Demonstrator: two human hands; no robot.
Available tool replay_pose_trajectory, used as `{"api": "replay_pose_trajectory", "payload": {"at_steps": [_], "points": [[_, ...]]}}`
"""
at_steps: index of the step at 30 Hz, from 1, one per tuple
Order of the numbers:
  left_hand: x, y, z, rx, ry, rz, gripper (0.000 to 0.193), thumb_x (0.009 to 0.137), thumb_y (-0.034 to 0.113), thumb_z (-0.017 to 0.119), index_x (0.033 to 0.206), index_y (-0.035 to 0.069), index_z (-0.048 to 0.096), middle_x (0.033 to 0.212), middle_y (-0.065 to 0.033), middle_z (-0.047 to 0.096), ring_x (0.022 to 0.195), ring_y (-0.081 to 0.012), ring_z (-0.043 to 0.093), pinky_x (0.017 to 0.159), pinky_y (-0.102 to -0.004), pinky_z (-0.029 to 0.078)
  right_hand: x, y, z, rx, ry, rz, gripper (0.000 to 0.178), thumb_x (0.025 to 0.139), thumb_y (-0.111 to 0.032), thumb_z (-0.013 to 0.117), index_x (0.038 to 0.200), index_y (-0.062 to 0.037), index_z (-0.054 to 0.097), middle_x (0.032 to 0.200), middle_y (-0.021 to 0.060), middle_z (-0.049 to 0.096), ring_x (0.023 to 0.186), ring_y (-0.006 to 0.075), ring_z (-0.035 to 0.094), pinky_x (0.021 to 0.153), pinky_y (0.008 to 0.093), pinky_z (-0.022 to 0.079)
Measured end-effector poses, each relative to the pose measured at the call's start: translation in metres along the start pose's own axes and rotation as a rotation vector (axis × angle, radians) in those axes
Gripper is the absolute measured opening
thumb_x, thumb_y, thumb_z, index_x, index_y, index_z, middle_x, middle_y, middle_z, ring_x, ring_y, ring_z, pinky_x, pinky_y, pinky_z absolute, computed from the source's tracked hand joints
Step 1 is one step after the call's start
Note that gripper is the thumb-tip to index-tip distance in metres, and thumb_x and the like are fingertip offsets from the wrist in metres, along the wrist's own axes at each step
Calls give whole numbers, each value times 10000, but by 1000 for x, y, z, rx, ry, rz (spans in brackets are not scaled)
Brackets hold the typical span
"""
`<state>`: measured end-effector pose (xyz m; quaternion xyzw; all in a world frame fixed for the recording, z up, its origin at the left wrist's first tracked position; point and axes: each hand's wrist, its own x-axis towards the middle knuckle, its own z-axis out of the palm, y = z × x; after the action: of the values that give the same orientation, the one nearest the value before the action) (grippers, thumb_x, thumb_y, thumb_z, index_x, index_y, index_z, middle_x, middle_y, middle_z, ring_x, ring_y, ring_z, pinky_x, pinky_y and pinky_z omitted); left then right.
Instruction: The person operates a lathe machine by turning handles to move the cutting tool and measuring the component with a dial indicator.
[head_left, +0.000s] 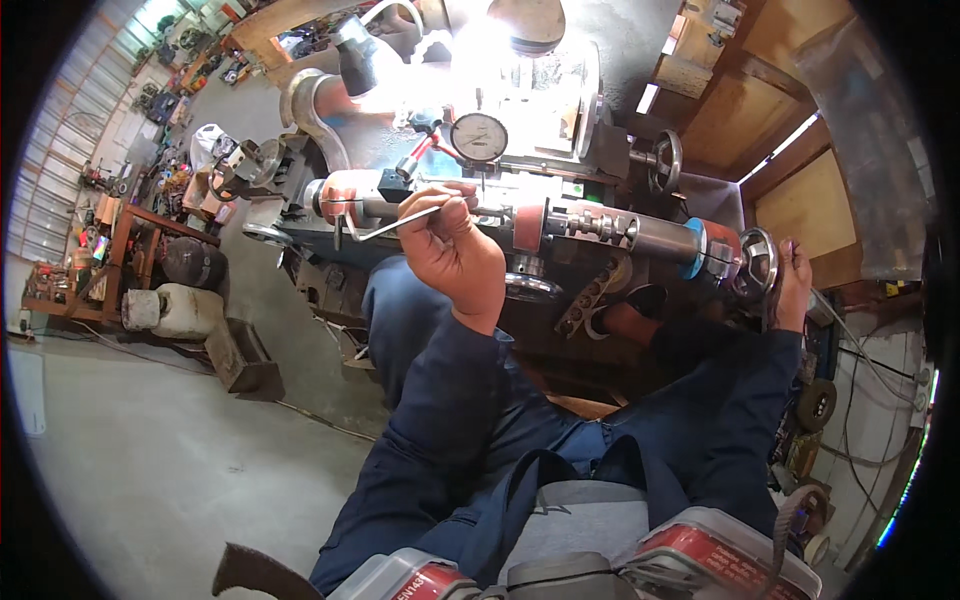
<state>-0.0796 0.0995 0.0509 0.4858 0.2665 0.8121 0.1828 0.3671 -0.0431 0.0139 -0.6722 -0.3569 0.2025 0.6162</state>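
Note:
My left hand (455,255) is raised at the middle of the machine, its fingers closed on a thin bent metal rod (388,226) that points left. Just beyond it, a round white dial indicator (480,137) stands on a red-jointed arm (425,150) with a black base. At the machine's right end, my right hand (793,287) is closed at the rim of a metal handwheel (758,262). Between the hands runs a steel shaft with several lobes (600,225), in line with a steel cylinder (663,240) and a blue ring (693,250).
A bright work lamp (356,58) glares over the back of the machine. Another handwheel (533,287) juts out below the shaft, near my knees. Wooden panels (800,110) stand at the right. White jugs (190,305) and a wooden box (240,355) sit on the floor at left.

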Motion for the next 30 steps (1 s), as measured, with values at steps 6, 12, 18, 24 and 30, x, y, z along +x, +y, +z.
{"api": "replay_pose_trajectory", "payload": {"at_steps": [6,12,18,24,30], "points": [[-8,-13,10,4,-172,-67,139,911,-2,685,937,10,549,914,-93,622,803,-179,628,742,-274,502,24,-15,9,-539,-149,-33,371,1028,-348,589,1117,6,656,1024,51,671,949,119,598,853,274,474],[-8,-13,25,174,-435,-184,172,873,103,781,886,-23,664,771,-91,674,670,-156,654,618,-278,516,-4,-56,50,-257,-139,-99,397,1017,-328,604,1201,19,658,1062,86,710,1003,166,639,916,303,484],[-9,-4,30,205,-538,-237,135,875,63,770,909,-24,672,779,-84,678,671,-130,680,616,-258,527,-15,-60,62,-406,-143,-190,311,975,-232,661,1155,22,676,1041,109,719,990,165,646,902,310,489],[-6,0,27,286,-634,-245,115,863,45,764,897,-24,678,767,-55,701,694,-92,648,652,-248,511,-17,-59,64,-292,-140,-163,262,971,-167,651,1147,25,680,1056,88,724,998,145,648,902,296,490],[0,6,25,398,-724,-205,94,861,52,750,886,-10,684,789,-65,707,742,-128,674,666,-264,514,-20,-60,65,-275,-134,-159,239,966,-123,646,1152,23,678,1068,90,723,1024,139,653,916,288,490]]}}
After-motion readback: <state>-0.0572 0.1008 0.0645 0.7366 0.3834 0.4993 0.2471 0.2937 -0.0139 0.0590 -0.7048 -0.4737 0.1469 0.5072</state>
